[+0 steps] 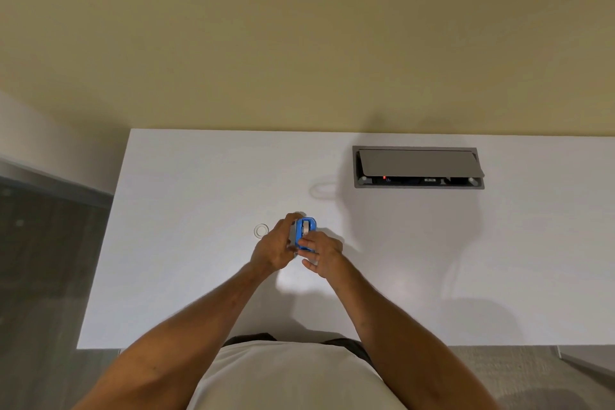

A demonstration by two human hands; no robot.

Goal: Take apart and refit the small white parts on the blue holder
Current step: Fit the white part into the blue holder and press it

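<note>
both hands (296, 248) hide blue holder (307, 230) btm.

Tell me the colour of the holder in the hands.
Blue holder, clearest in the head view.

Blue holder (307, 232) upright, small white part (305, 227) seated inside.

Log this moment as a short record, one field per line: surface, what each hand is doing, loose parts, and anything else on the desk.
surface: white desk
held item: blue holder with a white part in its middle, lifted above the desk
left hand: grips the holder's left side
right hand: fingertips on the holder's lower end
loose part: small ring lying flat on the desk, left of the hands, untouched
other: cable box set into the desk at the far right, lid tilted open
</note>
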